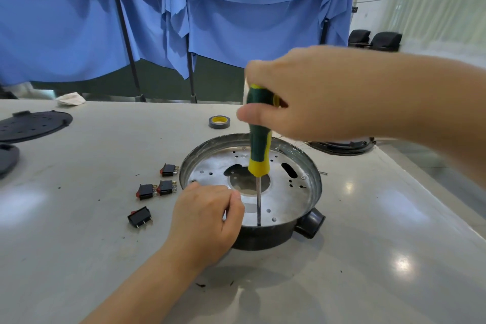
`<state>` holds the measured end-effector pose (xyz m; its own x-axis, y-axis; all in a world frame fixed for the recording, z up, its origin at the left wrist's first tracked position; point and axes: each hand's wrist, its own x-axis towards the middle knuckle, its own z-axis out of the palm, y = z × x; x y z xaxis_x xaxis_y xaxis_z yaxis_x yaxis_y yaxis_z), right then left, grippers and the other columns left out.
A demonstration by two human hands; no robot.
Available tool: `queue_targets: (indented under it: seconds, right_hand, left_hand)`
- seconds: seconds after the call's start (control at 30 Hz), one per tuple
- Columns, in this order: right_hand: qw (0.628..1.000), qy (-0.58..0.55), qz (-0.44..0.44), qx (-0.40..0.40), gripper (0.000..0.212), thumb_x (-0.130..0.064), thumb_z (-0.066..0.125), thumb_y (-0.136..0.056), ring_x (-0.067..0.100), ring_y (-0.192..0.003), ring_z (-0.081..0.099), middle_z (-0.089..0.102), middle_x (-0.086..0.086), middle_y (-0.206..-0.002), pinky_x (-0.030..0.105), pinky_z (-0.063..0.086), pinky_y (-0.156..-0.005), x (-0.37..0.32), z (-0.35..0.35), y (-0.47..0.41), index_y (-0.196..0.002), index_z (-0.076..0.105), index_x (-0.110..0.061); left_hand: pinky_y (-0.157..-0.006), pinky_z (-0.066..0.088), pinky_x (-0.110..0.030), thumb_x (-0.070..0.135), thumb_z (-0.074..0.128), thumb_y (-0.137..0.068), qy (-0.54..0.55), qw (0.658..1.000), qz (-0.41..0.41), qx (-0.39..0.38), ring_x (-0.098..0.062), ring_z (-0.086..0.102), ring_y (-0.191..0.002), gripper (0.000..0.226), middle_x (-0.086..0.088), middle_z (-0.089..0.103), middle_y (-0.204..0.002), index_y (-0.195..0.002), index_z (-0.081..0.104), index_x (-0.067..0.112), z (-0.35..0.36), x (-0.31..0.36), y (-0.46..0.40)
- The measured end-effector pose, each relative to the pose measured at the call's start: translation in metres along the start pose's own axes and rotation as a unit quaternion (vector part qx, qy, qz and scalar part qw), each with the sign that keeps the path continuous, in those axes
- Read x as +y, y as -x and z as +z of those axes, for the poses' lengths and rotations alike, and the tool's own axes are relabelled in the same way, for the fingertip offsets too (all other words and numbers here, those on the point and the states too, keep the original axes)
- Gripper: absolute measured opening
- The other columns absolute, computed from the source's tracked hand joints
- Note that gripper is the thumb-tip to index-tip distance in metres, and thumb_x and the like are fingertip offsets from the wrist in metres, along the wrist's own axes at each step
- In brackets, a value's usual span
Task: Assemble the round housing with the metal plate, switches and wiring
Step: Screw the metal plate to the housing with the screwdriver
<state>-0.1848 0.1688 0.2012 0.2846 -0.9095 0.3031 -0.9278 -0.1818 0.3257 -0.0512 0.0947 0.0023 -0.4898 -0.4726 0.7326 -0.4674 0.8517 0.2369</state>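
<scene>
The round housing stands on the table, black outside with a side spout, and the perforated metal plate lies inside it. My right hand grips the handle of a green and yellow screwdriver held upright, its tip down on the plate near the front rim. My left hand grips the housing's near left rim, fingers curled over the edge. Several black rocker switches with red buttons lie loose on the table left of the housing. No wiring is visible.
A roll of dark tape lies behind the housing. Black round covers sit at the far left, and another black ring part shows behind my right hand. A small screw lies right of the housing. Blue cloth hangs behind the table.
</scene>
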Motion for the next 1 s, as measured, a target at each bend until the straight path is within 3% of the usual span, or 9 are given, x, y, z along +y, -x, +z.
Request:
queue_targets:
  seconds: [0.1,0.17,0.27,0.37,0.5,0.6,0.77,0.9,1.0]
  right_hand:
    - [0.990,0.130,0.033,0.041,0.064,-0.074,0.021,-0.079,0.015,-0.043,0.030,0.032,-0.001,-0.051,0.026,0.020,-0.046,0.006,0.001,0.000,-0.059,0.035,-0.015]
    - [0.988,0.141,0.036,0.047,0.063,-0.071,0.022,-0.084,0.017,-0.046,0.036,0.039,0.000,-0.054,0.027,0.024,-0.047,0.008,0.006,-0.001,-0.066,0.043,-0.014]
    - [0.998,-0.045,0.040,-0.015,0.037,-0.051,0.029,-0.089,0.014,-0.068,0.049,0.049,-0.008,-0.085,0.031,0.037,-0.058,0.011,0.013,0.001,-0.103,0.047,-0.022]
    - [0.974,-0.215,0.040,-0.066,0.020,-0.034,0.032,-0.093,0.001,-0.074,0.049,0.044,-0.017,-0.090,0.015,0.039,-0.066,0.011,0.008,0.005,-0.109,0.044,-0.034]
    - [0.999,0.025,0.017,0.015,0.055,-0.069,0.021,-0.082,0.010,-0.048,0.041,0.043,-0.005,-0.055,0.029,0.031,-0.048,0.017,0.008,0.009,-0.079,0.046,-0.020]
    - [0.996,0.077,0.029,0.042,0.059,-0.073,0.017,-0.080,0.014,-0.048,0.040,0.043,-0.002,-0.054,0.029,0.026,-0.046,0.014,0.008,0.009,-0.073,0.043,-0.020]
    - [0.961,-0.273,0.021,-0.035,0.033,-0.031,0.035,-0.097,0.013,-0.088,0.061,0.053,-0.009,-0.114,0.029,0.051,-0.073,0.008,0.014,0.008,-0.129,0.041,-0.034]
    - [0.991,-0.125,0.016,0.052,0.042,-0.065,0.044,-0.083,0.015,-0.053,0.047,0.046,-0.005,-0.057,0.023,0.036,-0.049,0.005,0.014,0.005,-0.087,0.052,-0.023]
    - [0.994,0.039,0.051,0.089,0.061,-0.076,0.025,-0.081,0.011,-0.043,0.031,0.034,-0.005,-0.049,0.029,0.019,-0.044,-0.003,0.013,0.006,-0.069,0.038,-0.018]
  left_hand:
    - [-0.055,0.015,-0.017,0.022,0.036,-0.091,-0.001,1.000,0.002,0.003,-0.002,0.012,-0.043,0.040,0.014,0.009,-0.049,-0.060,0.013,0.031,0.000,-0.001,0.000]
    - [-0.054,0.017,-0.018,0.022,0.036,-0.091,0.000,1.000,-0.001,0.000,-0.003,0.013,-0.043,0.038,0.013,0.011,-0.049,-0.058,0.017,0.028,-0.001,-0.001,0.001]
    - [-0.053,0.018,-0.019,0.023,0.035,-0.091,0.004,1.000,-0.002,-0.002,-0.005,0.014,-0.043,0.038,0.012,0.012,-0.049,-0.058,0.017,0.029,-0.001,-0.001,0.001]
    - [-0.055,0.018,-0.018,0.023,0.036,-0.091,0.004,1.000,0.000,-0.004,-0.004,0.013,-0.043,0.038,0.012,0.011,-0.049,-0.059,0.016,0.030,-0.001,0.000,0.000]
    - [-0.053,0.019,-0.019,0.023,0.036,-0.091,0.002,1.000,-0.013,-0.008,-0.005,0.013,-0.044,0.038,0.013,0.013,-0.049,-0.056,0.021,0.024,-0.001,-0.001,0.001]
    - [-0.054,0.018,-0.018,0.024,0.036,-0.091,0.001,1.000,-0.014,-0.009,-0.005,0.013,-0.044,0.038,0.012,0.014,-0.050,-0.056,0.021,0.024,-0.001,-0.001,0.000]
    - [-0.054,0.017,-0.018,0.023,0.036,-0.091,0.001,1.000,-0.015,-0.013,-0.008,0.014,-0.044,0.039,0.011,0.014,-0.049,-0.056,0.020,0.024,-0.002,-0.001,-0.001]
    - [-0.054,0.016,-0.018,0.023,0.037,-0.091,0.006,1.000,-0.018,-0.020,-0.011,0.015,-0.044,0.039,0.010,0.017,-0.048,-0.055,0.021,0.023,-0.002,-0.001,-0.001]
    - [-0.054,0.015,-0.018,0.022,0.037,-0.090,0.008,1.000,-0.019,-0.020,-0.011,0.014,-0.044,0.038,0.010,0.016,-0.049,-0.055,0.021,0.022,-0.002,-0.001,-0.002]
